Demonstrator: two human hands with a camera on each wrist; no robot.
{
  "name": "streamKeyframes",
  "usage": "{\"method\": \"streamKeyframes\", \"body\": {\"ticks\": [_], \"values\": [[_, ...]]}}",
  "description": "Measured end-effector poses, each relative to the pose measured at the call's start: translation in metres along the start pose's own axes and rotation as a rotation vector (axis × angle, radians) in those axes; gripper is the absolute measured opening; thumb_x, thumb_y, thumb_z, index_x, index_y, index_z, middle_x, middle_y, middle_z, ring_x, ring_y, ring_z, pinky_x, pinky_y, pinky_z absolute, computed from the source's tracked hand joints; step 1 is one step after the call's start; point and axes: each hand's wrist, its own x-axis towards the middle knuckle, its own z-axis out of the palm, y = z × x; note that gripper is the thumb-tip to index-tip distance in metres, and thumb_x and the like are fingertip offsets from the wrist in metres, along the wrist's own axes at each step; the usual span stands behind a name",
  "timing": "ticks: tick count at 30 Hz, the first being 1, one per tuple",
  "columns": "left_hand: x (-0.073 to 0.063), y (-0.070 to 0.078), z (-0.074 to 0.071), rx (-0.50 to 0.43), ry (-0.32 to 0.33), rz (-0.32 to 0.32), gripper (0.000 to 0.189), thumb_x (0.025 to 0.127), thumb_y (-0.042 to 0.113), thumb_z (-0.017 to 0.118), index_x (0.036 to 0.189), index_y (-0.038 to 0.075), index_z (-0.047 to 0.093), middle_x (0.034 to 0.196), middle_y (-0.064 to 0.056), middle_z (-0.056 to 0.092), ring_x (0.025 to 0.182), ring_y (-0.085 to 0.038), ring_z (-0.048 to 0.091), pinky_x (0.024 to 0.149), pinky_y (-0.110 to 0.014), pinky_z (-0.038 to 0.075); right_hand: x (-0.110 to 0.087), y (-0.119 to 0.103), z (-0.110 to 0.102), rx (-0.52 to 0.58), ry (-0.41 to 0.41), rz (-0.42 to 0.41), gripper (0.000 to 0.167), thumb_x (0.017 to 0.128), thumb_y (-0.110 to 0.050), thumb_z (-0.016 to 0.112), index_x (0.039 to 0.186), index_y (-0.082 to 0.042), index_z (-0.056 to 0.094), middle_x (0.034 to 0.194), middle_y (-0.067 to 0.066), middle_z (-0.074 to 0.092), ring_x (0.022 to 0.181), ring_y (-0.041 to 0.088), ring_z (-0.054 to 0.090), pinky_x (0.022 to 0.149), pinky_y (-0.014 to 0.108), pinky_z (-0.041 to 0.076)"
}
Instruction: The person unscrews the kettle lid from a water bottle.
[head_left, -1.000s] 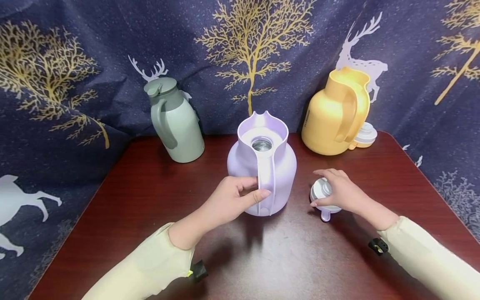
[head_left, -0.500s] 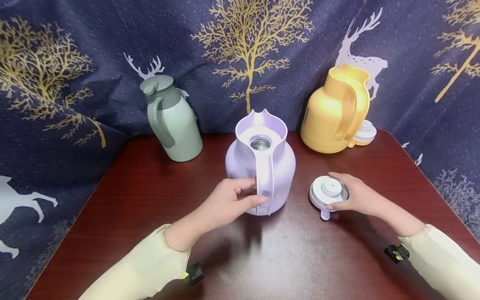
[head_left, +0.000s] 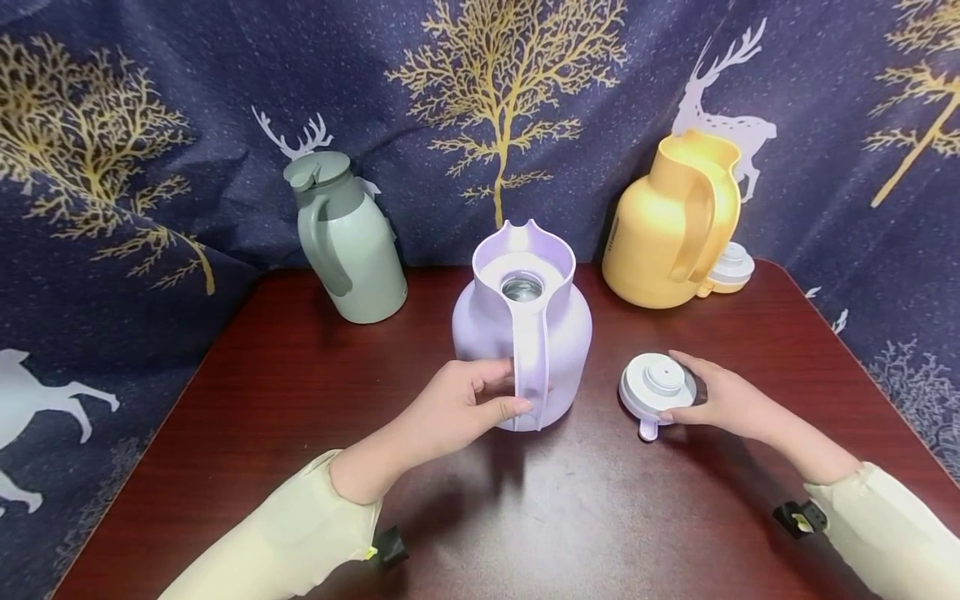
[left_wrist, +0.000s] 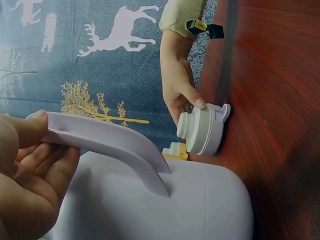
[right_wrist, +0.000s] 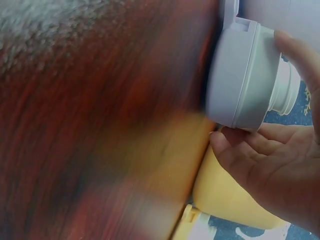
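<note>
A lilac jug (head_left: 521,325) stands open-topped in the middle of the table, its handle (head_left: 531,358) turned toward me. My left hand (head_left: 510,396) grips that handle low down, fingers curled behind it and the thumb on its front; in the left wrist view the left hand (left_wrist: 35,150) wraps the handle (left_wrist: 110,142). To the jug's right its white and lilac lid (head_left: 656,387) lies on the wood with its plug pointing up. My right hand (head_left: 686,392) holds the lid by its right side. In the right wrist view the thumb (right_wrist: 295,47) and curled fingers (right_wrist: 235,145) close on the lid (right_wrist: 240,80).
A green jug (head_left: 348,242) with its lid on stands at the back left. A yellow jug (head_left: 675,225) stands open at the back right, a white lid (head_left: 731,267) beside it. Dark red table (head_left: 300,400); a patterned navy cloth (head_left: 150,125) hangs behind.
My right hand slid from on top of the lid to its right side, uncovering it. The left hand stayed on the handle and the jug did not move.
</note>
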Motion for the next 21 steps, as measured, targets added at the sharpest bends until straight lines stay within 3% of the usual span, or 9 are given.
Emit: {"method": "streamKeyframes", "body": {"ticks": [9,21], "values": [[0.002,0.001,0.002,0.036,0.022,-0.050,0.026,0.091,0.010,0.075,0.116,0.003,0.076,0.112,-0.013,0.079,0.104,-0.017,0.074,0.088,-0.019,0.057,-0.004,0.003,-0.003,-0.041,0.010,-0.028,0.094,0.072,-0.031,0.092,0.142,0.014,0.048,0.134,0.037,0.061,0.122,0.050,0.061,0.100,0.062,0.048],[0.015,-0.003,-0.003,0.036,0.016,-0.060,0.030,0.087,0.008,0.079,0.117,0.003,0.076,0.111,-0.013,0.079,0.105,-0.021,0.075,0.086,-0.021,0.058,0.002,0.001,-0.002,-0.050,0.013,-0.056,0.091,0.071,-0.029,0.093,0.140,0.014,0.051,0.131,0.033,0.064,0.118,0.045,0.064,0.099,0.060,0.049]]}}
